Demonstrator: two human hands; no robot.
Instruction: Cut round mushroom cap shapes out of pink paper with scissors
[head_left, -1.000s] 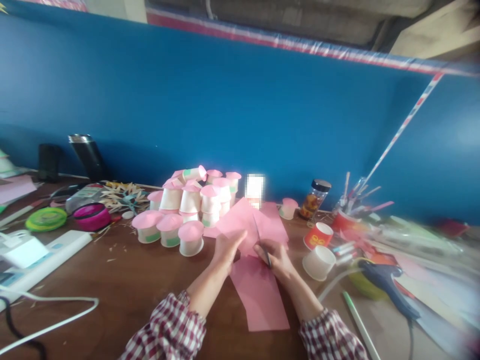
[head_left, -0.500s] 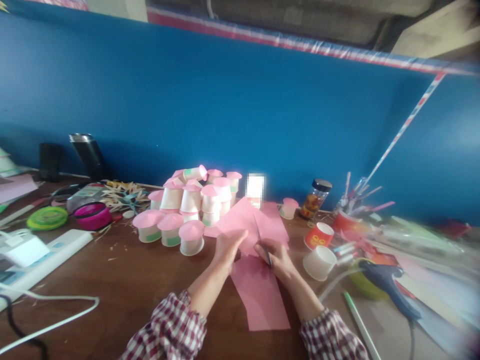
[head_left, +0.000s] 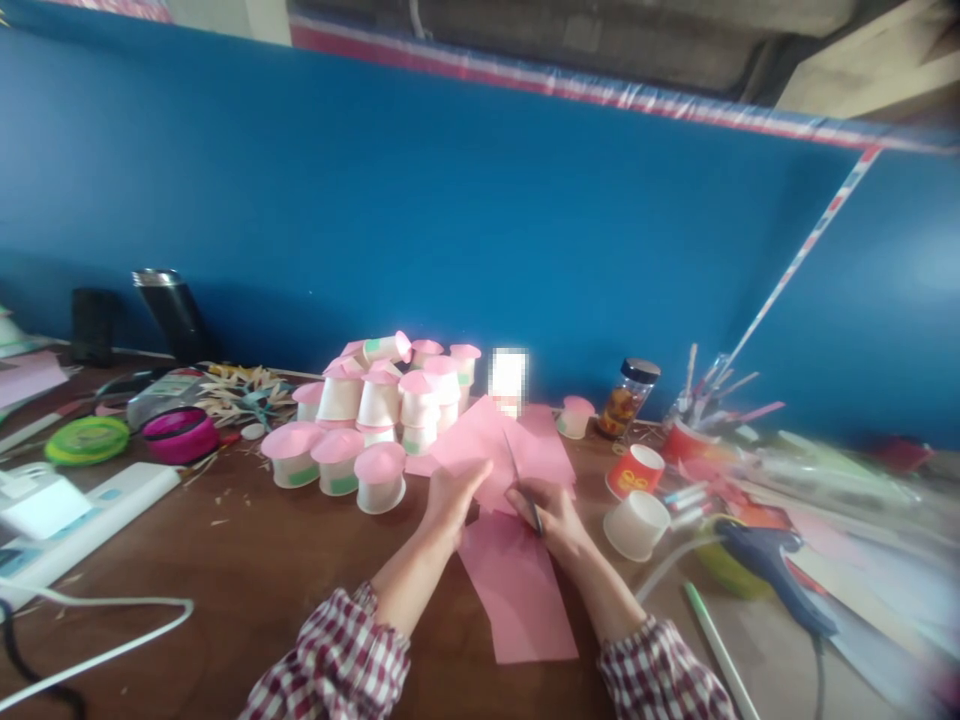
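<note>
Flat blue partition panelling fills most of our view, edged along its top by red, white and blue trim, with bare grey concrete above it. Below spreads our dark brown tabletop, scattered with pale scraps. Near its middle, we have a broad pink paper sheet in our left hand, thumb on top, fingers hidden underneath. Our right hand grips a slim dark tool with a pointed blade, which lies across the pink; we cannot tell whether its blades are parted. Nearer us, a separate-looking pink paper piece reaches down between our forearms.

Beside our left hand sits a cluster of white paper cups with pink conical tops, some stacked. To our right stand a dark-lidded clear jar, a red paper cup and a plain white paper cup, with a dark blue glue gun beyond. Over on the left, we find a white power strip, a magenta round case and a black metal-topped flask against the panelling.
</note>
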